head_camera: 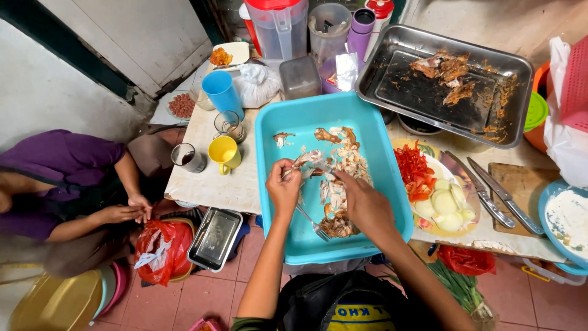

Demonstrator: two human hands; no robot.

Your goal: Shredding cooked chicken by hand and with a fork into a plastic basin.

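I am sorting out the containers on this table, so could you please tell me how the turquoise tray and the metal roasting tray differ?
The turquoise tray is plastic with tall walls; the metal roasting tray is shiny steel with a flat rim. The turquoise tray holds pale shredded meat and a fork, with the left hand and right hand working over it; the metal one holds only browned scraps and dark drippings, untouched. Both are rectangular with rounded corners.

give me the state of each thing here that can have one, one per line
left hand: pinching a strip of chicken
right hand: pulling at the same chicken
turquoise tray: holds shredded chicken and a fork
fork: lying loose in the tray
steel roasting pan: nearly empty, a few meat scraps
yellow mug: upright
blue cup: upright
two knives: lying flat, side by side
plate: loaded with red pepper and onion
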